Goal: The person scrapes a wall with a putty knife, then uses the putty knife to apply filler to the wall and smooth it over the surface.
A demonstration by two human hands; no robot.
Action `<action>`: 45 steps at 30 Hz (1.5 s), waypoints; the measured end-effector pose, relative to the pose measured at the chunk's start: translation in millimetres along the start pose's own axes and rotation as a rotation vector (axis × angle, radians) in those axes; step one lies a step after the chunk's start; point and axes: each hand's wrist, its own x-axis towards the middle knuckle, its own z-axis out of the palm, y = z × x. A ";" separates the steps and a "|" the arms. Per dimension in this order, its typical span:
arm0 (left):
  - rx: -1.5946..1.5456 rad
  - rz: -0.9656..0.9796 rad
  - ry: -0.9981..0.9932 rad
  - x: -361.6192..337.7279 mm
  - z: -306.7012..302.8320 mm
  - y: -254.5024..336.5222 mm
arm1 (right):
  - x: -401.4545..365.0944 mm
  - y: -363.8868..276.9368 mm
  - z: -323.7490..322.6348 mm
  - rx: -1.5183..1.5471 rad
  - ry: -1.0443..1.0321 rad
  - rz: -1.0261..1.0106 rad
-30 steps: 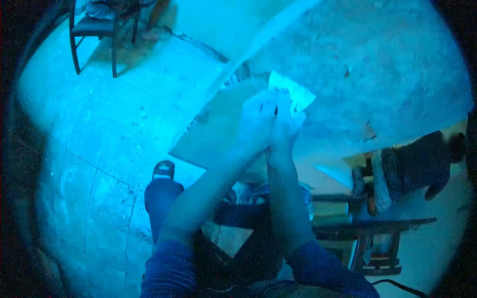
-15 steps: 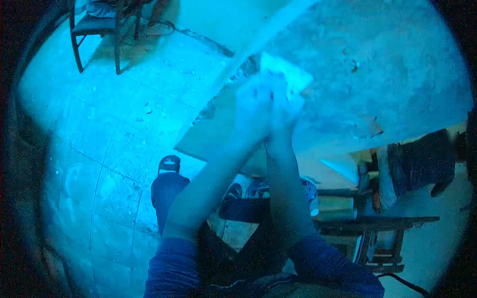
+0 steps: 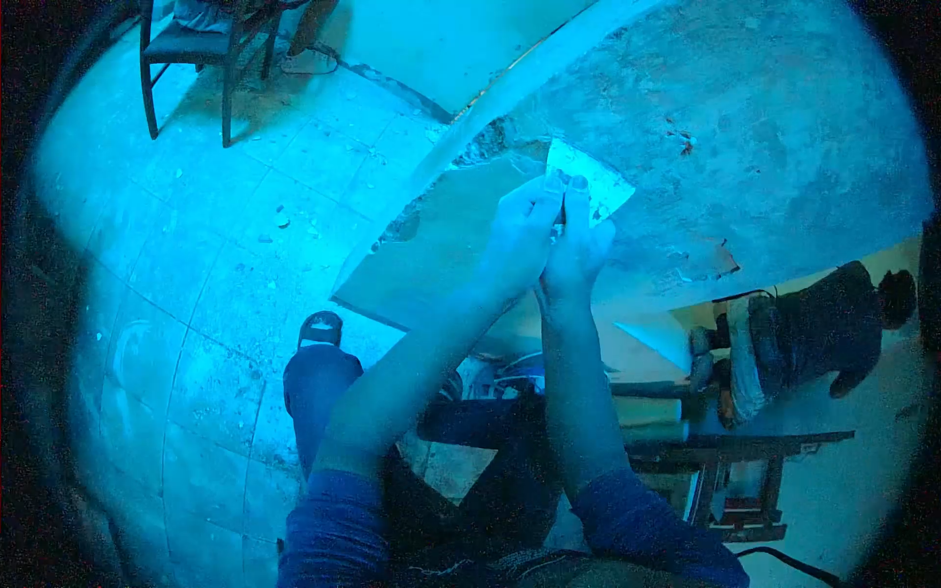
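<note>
Likely a workshop, with bits [image 3: 282, 218] scattered on the tiled floor [image 3: 221, 284].

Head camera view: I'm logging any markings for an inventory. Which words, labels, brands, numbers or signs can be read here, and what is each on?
There is no readable text in this view.
Pale piece at the hands: dark marks show, too small and blurred to tell whether they are writing.
Footwear at lower left: a pale band shows, but no brand can be made out.
</note>
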 end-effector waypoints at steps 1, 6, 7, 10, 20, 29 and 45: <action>0.019 0.007 -0.011 1.0 -1.3 -1.5 | 0.2 -1.6 -0.1 0.065 -0.091 0.000; 0.177 0.056 0.042 7.1 -3.9 2.7 | 8.4 2.3 7.6 0.059 -0.073 -0.004; 0.198 0.054 0.079 7.6 -3.6 4.4 | 9.4 -0.2 7.6 0.042 -0.148 0.020; 0.274 0.079 0.099 5.5 -4.1 11.1 | 8.2 3.1 13.1 0.068 -0.082 -0.037; 0.147 0.141 0.170 3.7 0.7 7.7 | 1.4 -1.5 14.5 0.010 -0.059 -0.060; 0.201 0.120 0.146 1.3 -2.8 0.5 | -0.4 2.8 11.4 -0.103 0.037 0.046; 0.234 0.075 0.150 3.5 -6.6 6.8 | 3.0 5.0 11.6 -0.120 -0.039 0.012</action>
